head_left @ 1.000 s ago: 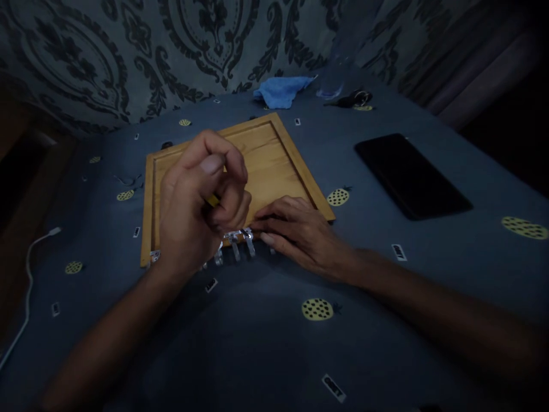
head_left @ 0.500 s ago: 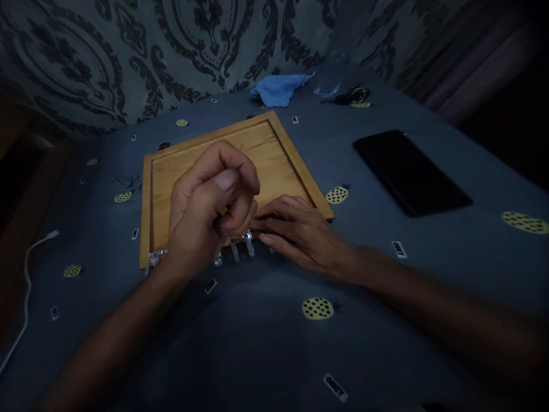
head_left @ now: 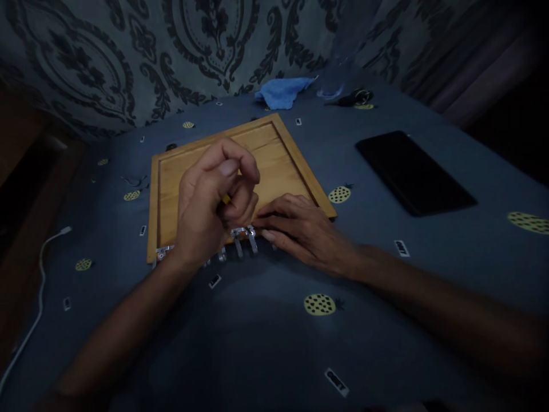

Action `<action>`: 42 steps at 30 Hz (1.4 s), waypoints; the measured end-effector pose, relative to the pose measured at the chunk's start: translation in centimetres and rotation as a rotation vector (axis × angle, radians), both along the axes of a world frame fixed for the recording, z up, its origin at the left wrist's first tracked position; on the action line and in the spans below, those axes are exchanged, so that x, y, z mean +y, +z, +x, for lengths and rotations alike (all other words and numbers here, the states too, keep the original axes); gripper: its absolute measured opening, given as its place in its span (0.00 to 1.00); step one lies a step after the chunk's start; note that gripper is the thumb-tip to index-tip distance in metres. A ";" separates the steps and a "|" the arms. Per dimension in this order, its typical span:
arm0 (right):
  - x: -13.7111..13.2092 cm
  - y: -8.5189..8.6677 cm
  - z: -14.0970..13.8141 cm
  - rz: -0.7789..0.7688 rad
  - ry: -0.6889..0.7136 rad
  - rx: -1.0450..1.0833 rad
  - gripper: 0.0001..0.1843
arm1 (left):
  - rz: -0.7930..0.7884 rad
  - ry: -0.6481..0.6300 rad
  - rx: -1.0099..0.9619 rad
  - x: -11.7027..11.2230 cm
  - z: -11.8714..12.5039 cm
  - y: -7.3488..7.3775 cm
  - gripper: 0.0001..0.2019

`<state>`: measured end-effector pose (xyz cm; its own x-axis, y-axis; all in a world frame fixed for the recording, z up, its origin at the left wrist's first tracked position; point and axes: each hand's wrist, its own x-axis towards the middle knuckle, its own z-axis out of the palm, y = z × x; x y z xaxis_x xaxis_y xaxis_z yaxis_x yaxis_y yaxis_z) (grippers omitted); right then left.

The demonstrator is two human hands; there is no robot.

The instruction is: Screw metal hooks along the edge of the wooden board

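Observation:
A square wooden board [head_left: 266, 154] lies on a dark blue patterned cloth [head_left: 266, 320]. Small metal hooks or clips [head_left: 242, 239] line its near edge. My left hand [head_left: 210, 206] hovers over that edge, fingers curled and pinched round a small yellow-handled tool [head_left: 226, 199]. My right hand [head_left: 300, 232] lies on the near right corner of the board, fingers stretched out flat toward the metal pieces. Another metal piece [head_left: 163, 252] sits at the board's near left corner.
A black phone [head_left: 414, 171] lies to the right. At the far edge are a blue rag [head_left: 281, 91], a clear bottle [head_left: 334, 74] and keys [head_left: 354, 98]. A white cable [head_left: 38, 286] trails at the left. A patterned curtain hangs behind.
My left hand has shifted slightly right and turned, still pinching the yellow tool above the metal pieces. My right hand has stayed put.

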<state>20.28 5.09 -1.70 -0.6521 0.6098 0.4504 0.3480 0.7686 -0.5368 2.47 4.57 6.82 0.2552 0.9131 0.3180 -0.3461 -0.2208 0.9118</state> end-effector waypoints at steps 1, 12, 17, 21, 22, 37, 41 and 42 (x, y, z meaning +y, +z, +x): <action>0.0 0.0 0.0 -0.007 -0.002 -0.002 0.21 | -0.005 0.027 -0.006 -0.1 0.0 0.3 0.11; -0.1 0.3 0.0 -0.018 -0.001 -0.011 0.21 | -0.042 0.096 0.067 -0.1 -0.8 1.7 0.13; -0.1 0.2 0.0 -0.009 -0.006 -0.025 0.22 | -0.044 0.091 0.067 0.1 -0.8 0.7 0.11; -0.1 0.2 0.0 0.001 -0.012 -0.035 0.23 | -0.053 0.094 0.080 0.2 -0.7 0.4 0.10; -0.1 0.2 0.0 0.000 -0.013 -0.037 0.23 | -0.052 0.091 0.081 0.2 -0.8 0.4 0.10; -0.1 0.3 0.0 -0.009 0.002 -0.030 0.23 | 0.051 0.283 0.083 -0.6 0.2 -0.6 0.13; -0.1 0.2 -0.1 -0.008 -0.004 -0.038 0.23 | 0.085 0.380 0.047 -1.0 1.0 -1.0 0.14; -0.1 0.2 -0.1 -0.007 -0.006 -0.037 0.22 | 0.096 0.396 0.037 -1.0 1.1 -1.1 0.14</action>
<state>20.21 4.98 -1.53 -0.6645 0.6168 0.4218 0.3722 0.7627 -0.5290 3.55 3.53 5.75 -0.0972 0.9097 0.4036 -0.1842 -0.4150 0.8910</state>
